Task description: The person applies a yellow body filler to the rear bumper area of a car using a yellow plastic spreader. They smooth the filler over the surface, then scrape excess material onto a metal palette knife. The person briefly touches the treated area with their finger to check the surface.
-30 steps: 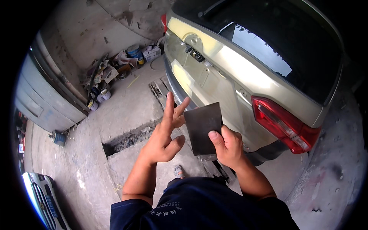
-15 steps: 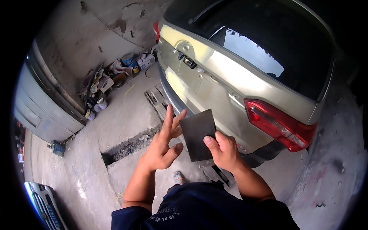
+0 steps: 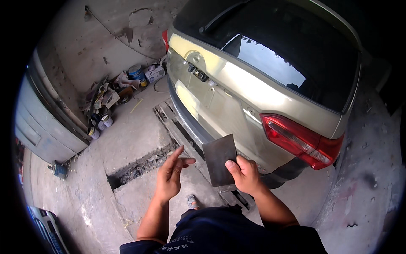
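My right hand (image 3: 244,174) grips a dark grey rectangular sheet (image 3: 219,161) by its right edge, thumb on the near face. The sheet looks like sandpaper, is held upright and stays flat. To its left, my left hand (image 3: 171,172) is raised with fingers stretched out, holding nothing and apart from the sheet. Beyond both hands stands the rear of a gold-beige car (image 3: 228,112). Pale yellow patches (image 3: 186,99) mark its tailgate, and a red tail light (image 3: 296,135) sits to the right. Neither hand touches the car.
A rectangular pit (image 3: 139,167) opens in the concrete floor left of my hands, with a wooden pallet (image 3: 171,122) by the bumper. Cans and cardboard (image 3: 112,95) lie along the far wall. A pale car panel (image 3: 46,127) leans at left; a blue can (image 3: 58,170) stands below it.
My left hand has dropped lower and its fingers have drawn closer together. The sheet has come slightly lower in my right hand. The view has shifted, so the car sits further left.
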The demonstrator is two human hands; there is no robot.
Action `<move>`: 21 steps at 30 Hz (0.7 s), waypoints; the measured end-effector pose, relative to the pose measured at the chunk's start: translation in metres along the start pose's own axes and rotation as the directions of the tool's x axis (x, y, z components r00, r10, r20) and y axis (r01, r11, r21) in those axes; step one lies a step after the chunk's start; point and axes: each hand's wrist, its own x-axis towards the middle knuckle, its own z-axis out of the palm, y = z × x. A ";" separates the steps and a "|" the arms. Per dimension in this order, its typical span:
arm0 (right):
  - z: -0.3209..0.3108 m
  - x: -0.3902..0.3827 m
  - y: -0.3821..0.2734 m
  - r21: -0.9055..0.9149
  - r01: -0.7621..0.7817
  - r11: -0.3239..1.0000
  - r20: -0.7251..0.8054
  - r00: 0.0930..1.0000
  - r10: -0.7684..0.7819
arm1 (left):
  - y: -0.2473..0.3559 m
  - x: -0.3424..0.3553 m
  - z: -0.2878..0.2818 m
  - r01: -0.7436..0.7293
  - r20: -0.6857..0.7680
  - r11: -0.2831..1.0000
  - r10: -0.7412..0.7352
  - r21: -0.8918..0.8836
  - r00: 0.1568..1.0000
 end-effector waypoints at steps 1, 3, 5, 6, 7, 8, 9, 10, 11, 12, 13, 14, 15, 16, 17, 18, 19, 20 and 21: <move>0.002 -0.001 -0.001 -0.026 0.027 0.999 -0.007 1.000 -0.028 | 0.000 -0.003 0.006 0.049 -0.001 0.993 -0.049 -0.110 0.999; 0.007 -0.004 0.002 -0.037 0.038 0.999 0.007 0.999 -0.037 | 0.000 -0.007 0.015 0.141 0.011 0.936 -0.145 -0.322 0.989; 0.011 -0.007 0.002 -0.032 0.057 0.998 0.010 0.998 -0.057 | -0.005 -0.013 0.018 0.221 0.132 0.917 -0.187 -0.332 0.973; 0.013 -0.008 0.002 -0.030 0.067 0.997 0.012 0.998 -0.067 | -0.006 -0.014 0.020 0.261 0.191 0.905 -0.206 -0.335 0.960; 0.014 -0.009 0.003 -0.015 0.073 0.997 0.025 0.997 -0.072 | -0.002 -0.014 0.026 0.310 0.157 0.898 -0.273 -0.311 0.949; 0.014 -0.011 0.003 -0.002 0.050 0.999 0.051 0.997 -0.050 | -0.002 -0.014 0.024 0.343 0.185 0.902 -0.303 -0.260 0.935; 0.013 -0.012 0.002 0.007 0.029 1.000 0.078 0.997 -0.029 | -0.003 -0.013 0.022 0.373 0.209 0.904 -0.331 -0.210 0.920; 0.012 -0.014 0.002 0.016 0.007 1.000 0.106 0.994 -0.009 | -0.003 -0.013 0.021 0.401 0.232 0.902 -0.361 -0.159 0.903; 0.012 -0.015 0.003 0.022 0.022 1.000 0.115 0.993 -0.024 | -0.003 -0.013 0.024 0.396 0.185 0.901 -0.364 -0.179 0.913; 0.012 -0.018 0.007 0.018 0.021 1.000 0.133 0.991 -0.023 | -0.004 -0.013 0.024 0.402 0.198 0.898 -0.367 -0.179 0.909; 0.013 -0.021 0.010 0.015 0.020 1.000 0.151 0.988 -0.022 | -0.005 -0.013 0.022 0.408 0.211 0.895 -0.370 -0.179 0.905; 0.013 -0.023 0.012 0.011 0.019 1.000 0.170 0.985 -0.020 | -0.006 -0.014 0.020 0.414 0.223 0.893 -0.373 -0.178 0.900; 0.012 -0.024 0.012 0.026 0.012 1.000 0.179 0.984 -0.017 | -0.006 -0.014 0.020 0.428 0.223 0.890 -0.390 -0.160 0.894; 0.011 -0.026 0.012 0.041 0.005 0.999 0.188 0.982 -0.013 | -0.005 -0.014 0.020 0.442 0.222 0.886 -0.406 -0.142 0.886; 0.010 -0.027 0.012 0.055 -0.002 0.998 0.196 0.980 -0.009 | -0.005 -0.014 0.020 0.455 0.222 0.882 -0.423 -0.124 0.879; 0.010 -0.027 0.012 0.062 0.006 0.998 0.215 0.976 -0.019 | -0.007 -0.015 0.019 0.461 0.210 0.876 -0.429 -0.141 0.879; 0.009 -0.028 0.012 0.069 0.013 0.998 0.234 0.972 -0.029 | -0.009 -0.016 0.018 0.467 0.200 0.870 -0.435 -0.159 0.878; 0.009 -0.029 0.012 0.076 0.020 0.997 0.252 0.967 -0.039 | -0.011 -0.017 0.016 0.473 0.190 0.863 -0.441 -0.177 0.877; 0.009 -0.031 0.015 0.062 0.006 0.998 0.284 0.959 -0.023 | -0.013 -0.018 0.015 0.484 0.174 0.851 -0.456 -0.202 0.873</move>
